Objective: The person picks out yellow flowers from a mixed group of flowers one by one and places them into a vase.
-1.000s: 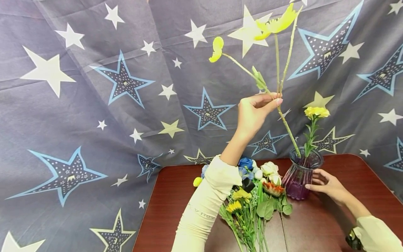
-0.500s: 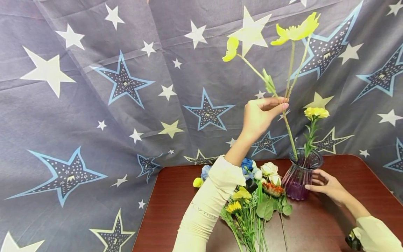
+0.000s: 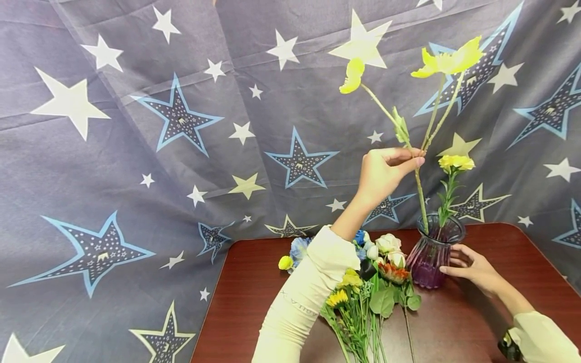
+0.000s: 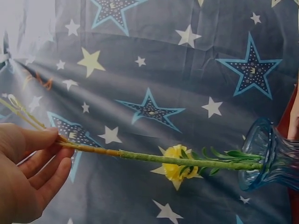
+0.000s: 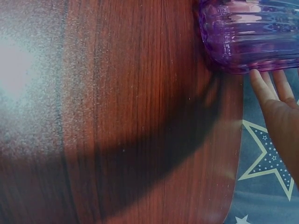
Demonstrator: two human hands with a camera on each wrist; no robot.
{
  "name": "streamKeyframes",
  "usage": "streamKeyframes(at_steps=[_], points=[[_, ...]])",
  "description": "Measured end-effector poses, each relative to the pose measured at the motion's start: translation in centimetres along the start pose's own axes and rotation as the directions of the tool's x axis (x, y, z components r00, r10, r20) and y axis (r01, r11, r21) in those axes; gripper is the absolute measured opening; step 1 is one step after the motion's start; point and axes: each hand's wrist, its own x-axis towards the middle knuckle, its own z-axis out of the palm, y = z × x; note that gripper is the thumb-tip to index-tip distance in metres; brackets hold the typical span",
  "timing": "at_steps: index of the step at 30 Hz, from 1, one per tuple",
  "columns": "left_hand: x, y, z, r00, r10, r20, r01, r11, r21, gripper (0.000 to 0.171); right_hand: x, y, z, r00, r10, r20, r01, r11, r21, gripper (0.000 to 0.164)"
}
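Observation:
My left hand [image 3: 386,174] pinches a branching yellow flower [image 3: 447,63] between thumb and fingertips, at the fork of its stem. One bloom stands high on the right, and a smaller one leans left. Down at the vase [image 3: 428,267], clear glass at the top and purple at the base, the stem's lower end is inside the mouth. The left wrist view shows the bare green stem [image 4: 140,158] running into the rim. A yellow carnation [image 3: 456,162] with narrow leaves stands in the same vase. My right hand [image 3: 474,269] touches the vase's right side with its fingertips and thumb.
Several loose flowers lie left of the vase on the brown table [image 3: 454,333]: blue flowers [image 3: 299,250], white roses [image 3: 389,243], an orange-red flower [image 3: 393,273] and small yellow flowers [image 3: 337,298]. My left sleeve covers part of them. A star-patterned cloth [image 3: 181,191] hangs behind.
My left hand has moved right and slightly down with the yellow flower, its stem growing more upright and its end sinking a little lower in the vase mouth. My right hand has stayed.

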Motion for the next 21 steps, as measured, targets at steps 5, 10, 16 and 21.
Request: streamKeyframes(at_steps=[5, 10, 16, 21], points=[[-0.1, -0.6, 0.8, 0.999, -0.008, 0.035, 0.007, 1.0, 0.009, 0.017, 0.0, 0.0, -0.1, 1.0, 0.006, 0.001, -0.006, 1.0, 0.01, 0.048], [-0.3, -1.3, 1.9, 0.998, -0.008, 0.054, 0.005, 0.999, 0.052, 0.017, 0.0, 0.0, -0.1, 1.0, 0.009, 0.0, -0.009, 1.0, 0.01, 0.048], [-0.5, -2.2, 3.1, 0.999, -0.011, 0.043, 0.007, 0.995, 0.096, 0.015, -0.1, -0.1, -0.1, 1.0, 0.007, 0.002, -0.007, 1.0, -0.009, 0.048], [-0.7, -2.9, 3.9, 0.998, -0.03, 0.063, 0.022, 0.991, 0.132, 0.015, -0.1, -0.2, 0.0, 1.0, 0.005, 0.001, -0.005, 1.0, -0.012, 0.048]])
